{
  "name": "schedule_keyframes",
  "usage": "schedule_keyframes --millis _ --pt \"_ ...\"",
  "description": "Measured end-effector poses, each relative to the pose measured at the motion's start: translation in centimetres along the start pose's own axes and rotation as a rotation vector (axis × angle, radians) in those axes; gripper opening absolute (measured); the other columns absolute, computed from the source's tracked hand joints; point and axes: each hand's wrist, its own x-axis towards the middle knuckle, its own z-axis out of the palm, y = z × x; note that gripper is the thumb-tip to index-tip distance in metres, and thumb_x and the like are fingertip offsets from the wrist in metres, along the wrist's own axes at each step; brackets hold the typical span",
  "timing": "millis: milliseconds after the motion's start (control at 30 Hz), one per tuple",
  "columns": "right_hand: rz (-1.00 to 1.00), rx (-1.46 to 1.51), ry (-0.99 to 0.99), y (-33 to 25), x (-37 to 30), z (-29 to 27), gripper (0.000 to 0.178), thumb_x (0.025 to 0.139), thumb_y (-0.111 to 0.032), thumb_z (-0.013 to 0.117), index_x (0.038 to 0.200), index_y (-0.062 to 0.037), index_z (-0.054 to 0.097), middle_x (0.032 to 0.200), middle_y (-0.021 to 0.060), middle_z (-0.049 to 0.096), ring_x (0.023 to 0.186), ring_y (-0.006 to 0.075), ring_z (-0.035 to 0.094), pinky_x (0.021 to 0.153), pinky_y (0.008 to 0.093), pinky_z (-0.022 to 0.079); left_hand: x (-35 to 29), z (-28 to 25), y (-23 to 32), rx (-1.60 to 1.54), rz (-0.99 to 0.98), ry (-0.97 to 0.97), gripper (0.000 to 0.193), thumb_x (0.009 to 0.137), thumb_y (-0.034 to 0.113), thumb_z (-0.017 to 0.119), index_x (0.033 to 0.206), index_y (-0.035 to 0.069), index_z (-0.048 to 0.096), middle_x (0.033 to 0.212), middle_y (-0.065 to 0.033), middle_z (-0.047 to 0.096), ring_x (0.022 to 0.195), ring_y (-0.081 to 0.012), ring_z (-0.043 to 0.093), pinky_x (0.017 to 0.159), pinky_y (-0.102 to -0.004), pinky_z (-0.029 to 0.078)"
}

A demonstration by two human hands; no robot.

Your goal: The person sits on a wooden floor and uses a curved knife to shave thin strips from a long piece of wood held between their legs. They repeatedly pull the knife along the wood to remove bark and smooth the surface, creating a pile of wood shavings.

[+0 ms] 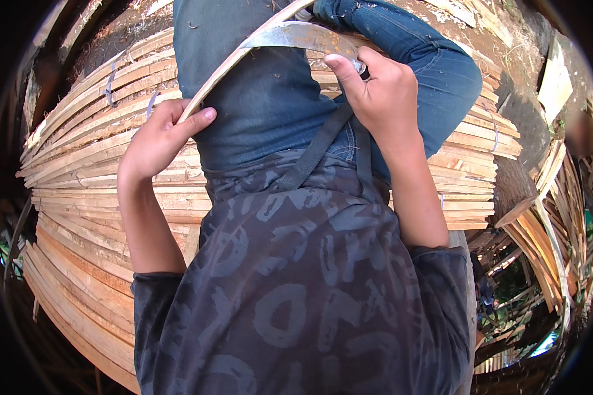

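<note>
My left hand is closed around the near end of a long, thin wooden strip, thumb laid along it. The strip slants up and away to the right across my jeans, and its far end runs out at the top edge. In my right hand is a curved knife with a broad, rust-spotted blade. Its tip end meets the strip, seemingly resting on or against it; exact contact is hard to judge. My right fingers wrap the handle and hide most of it, with the thumb raised beside the blade.
Stacked wooden slats lie beneath and on both sides of me, some tied with purplish bands. A cut log stands at the right, near a heap of loose strips. A pale flat wood piece and shavings lie on the ground.
</note>
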Motion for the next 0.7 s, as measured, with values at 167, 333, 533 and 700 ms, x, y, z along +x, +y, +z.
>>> schedule_keyframes --millis 167,333,533,700 --pt "-0.003 -0.126 -0.001 -0.2 1.6 0.2 0.06 0.08 -0.059 0.062 0.055 -0.0051 0.054 0.044 0.0116 0.05 0.042 0.0307 0.054 0.041 0.0369 0.044 0.6 0.1 -0.2 -0.006 -0.012 -0.024 0.047 0.084 0.042 0.065 0.065 0.001 0.055 0.058 0.0052 0.039 0.058 -0.0065 0.034 0.051 -0.0272 0.027" --pt "-0.038 -0.133 -0.019 -0.6 2.0 -0.3 0.057 0.084 -0.051 0.064 0.059 -0.0013 0.051 0.047 0.0148 0.045 0.044 0.0341 0.047 0.043 0.0377 0.038 1.2 -0.5 -0.5 0.027 -0.021 -0.049 0.049 0.083 0.044 0.066 0.064 -0.001 0.056 0.056 0.0042 0.039 0.056 -0.0071 0.035 0.051 -0.0275 0.028" --pt "-0.036 -0.298 -0.031 -0.9 2.8 -0.5 0.056 0.081 -0.054 0.065 0.061 -0.0034 0.053 0.048 0.0141 0.046 0.045 0.0348 0.048 0.043 0.0379 0.039 1.4 -0.1 0.0 0.036 -0.019 -0.029 0.053 0.083 0.045 0.066 0.06 -0.001 0.054 0.054 0.0035 0.037 0.055 -0.0083 0.035 0.05 -0.0286 0.029" --pt "-0.196 -0.44 0.106 1.6 3.8 -0.3 0.061 0.074 -0.066 0.062 0.058 -0.0078 0.055 0.041 0.006 0.046 0.04 0.0264 0.052 0.036 0.0327 0.038 1.4 0.2 0.0 0.041 -0.008 -0.005 0.049 0.085 0.043 0.064 0.059 0.004 0.051 0.055 0.0051 0.035 0.055 -0.0066 0.033 0.049 -0.0272 0.025"
